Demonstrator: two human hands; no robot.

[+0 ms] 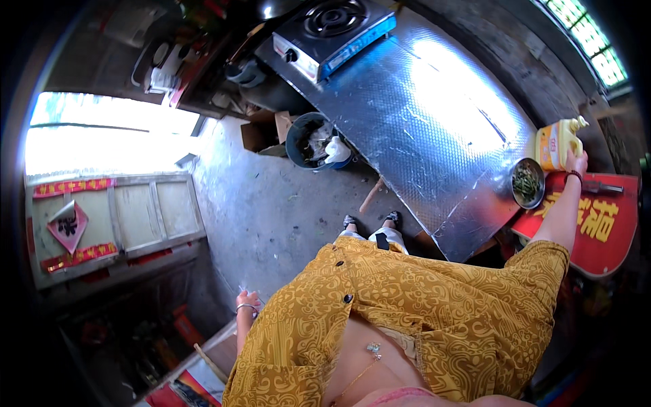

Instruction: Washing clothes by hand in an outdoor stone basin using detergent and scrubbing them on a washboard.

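At the right, my right hand [576,163] is closed on the handle of a yellow oil jug [553,144]. The jug stands at the table's far right end, its pale cap on top. Close by my right wrist sits a metal bowl [520,197] of cut green vegetables [526,182]. Under that forearm lies a red board [603,234] with yellow characters, and a dark-handled knife [600,188] rests across it. My left hand [249,300] hangs low on the left with curled fingers. Something small and whitish shows at its fingertips, too small to name.
A foil-covered table [407,136] spans the middle and right, with a gas stove [332,34] at its far end. Beside it on the floor stand a waste bucket [305,152] and a cardboard box [261,132]. A wooden door [129,217] is at the left.
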